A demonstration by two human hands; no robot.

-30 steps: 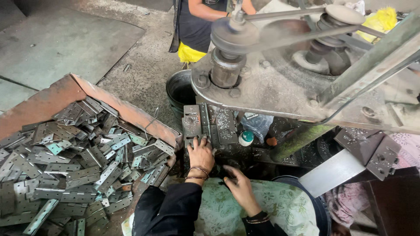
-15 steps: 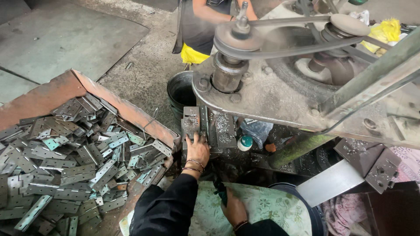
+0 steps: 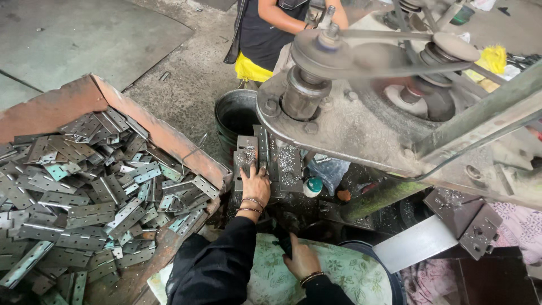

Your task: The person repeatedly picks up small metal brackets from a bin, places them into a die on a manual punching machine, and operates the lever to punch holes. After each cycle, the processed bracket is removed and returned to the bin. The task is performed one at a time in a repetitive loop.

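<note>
Moved my left hand point(image 3: 256, 185) up onto metal plate point(image 3: 246, 155) under the press, fingers flat on it, not clamped. Right hand point(image 3: 302, 258) low, grip can't tell. Plate's stiff, prob heavy, sharp-edged; hold by sides.

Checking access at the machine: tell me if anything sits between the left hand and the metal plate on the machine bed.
Nothing visible does. The left hand already rests its fingers on the metal plate, just under the machine head. The right hand is lower down, apart from it.
</note>
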